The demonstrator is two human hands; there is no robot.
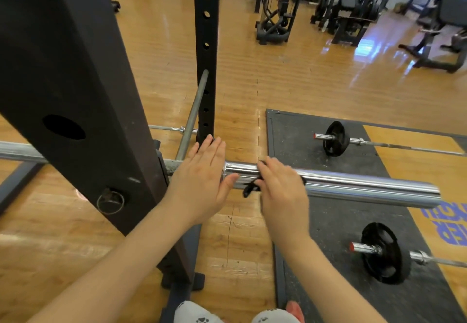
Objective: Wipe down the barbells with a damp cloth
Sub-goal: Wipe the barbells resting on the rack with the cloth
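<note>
A chrome barbell (353,185) lies across a black squat rack, its bare sleeve pointing right. My right hand (280,191) lies on the sleeve near its inner collar and presses a dark cloth (250,187) against the metal; a corner of the cloth hangs below the fingers. My left hand (202,178) is flat with straight fingers over the bar's collar, just left of the right hand. Most of the cloth is hidden under my right hand.
The rack's thick black upright (75,95) stands close at the left, a second holed post (206,52) behind it. Two loaded barbells (384,252) (336,139) lie on a rubber mat (303,145) at the right. Gym machines (348,6) stand on the wooden floor beyond.
</note>
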